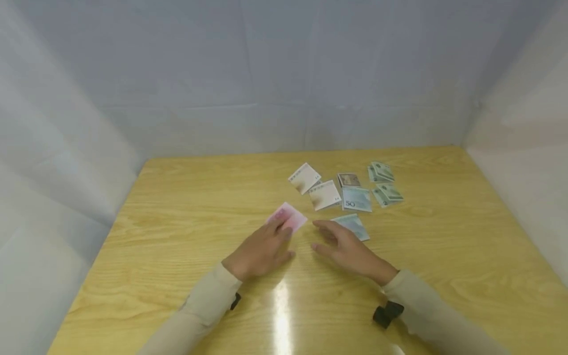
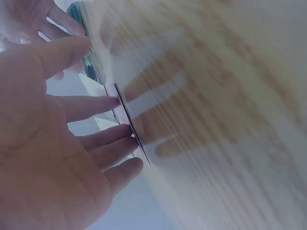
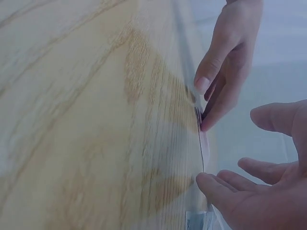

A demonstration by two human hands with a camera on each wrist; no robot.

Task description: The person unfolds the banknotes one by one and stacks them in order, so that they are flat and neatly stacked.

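A pink banknote (image 1: pixel 294 217) lies flat on the wooden table. My left hand (image 1: pixel 264 249) rests on its near left part. In the left wrist view the outstretched fingers (image 2: pixel 98 108) touch the note's face, and the thumb stands off it. My right hand (image 1: pixel 348 249) is just right of the pink note, palm turned inward, fingers loosely bent and thumb apart, with nothing between them. Its fingertips are low at the tabletop in the right wrist view. Partly behind that hand lies a blue banknote (image 1: pixel 358 229).
Beyond the hands lie two whitish folded notes (image 1: pixel 326 195), a blue note marked 50 (image 1: pixel 357 198) and a brown note (image 1: pixel 349 179). Two green folded notes (image 1: pixel 388 193) sit farther right. Grey sheeting (image 1: pixel 284 74) hangs behind the table (image 1: pixel 186 212) and at both sides.
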